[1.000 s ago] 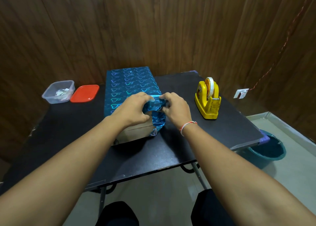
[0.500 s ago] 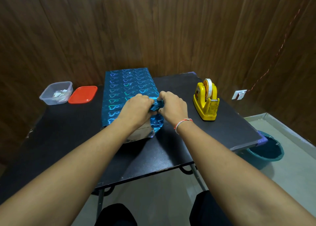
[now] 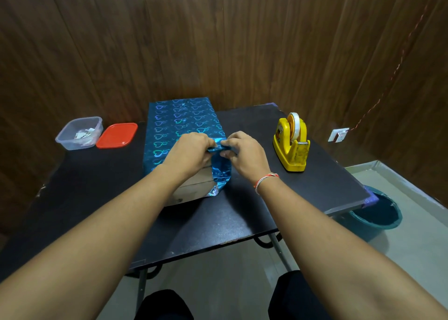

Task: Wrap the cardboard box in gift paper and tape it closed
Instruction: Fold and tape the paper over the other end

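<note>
Both our left hand (image 3: pixel 188 153) and right hand (image 3: pixel 244 153) pinch the gift paper (image 3: pixel 180 125). Its cardboard box (image 3: pixel 194 188) runs lengthwise toward 12 o'clock, bare end at 6.

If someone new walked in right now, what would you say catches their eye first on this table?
The shiny blue gift paper with its heart pattern, covering the cardboard box mid-table, stands out first. The left hand and right hand both pinch a folded flap of it at the near end, where bare cardboard shows. The yellow tape dispenser stands to the right, and a red lid lies at the far left.
</note>
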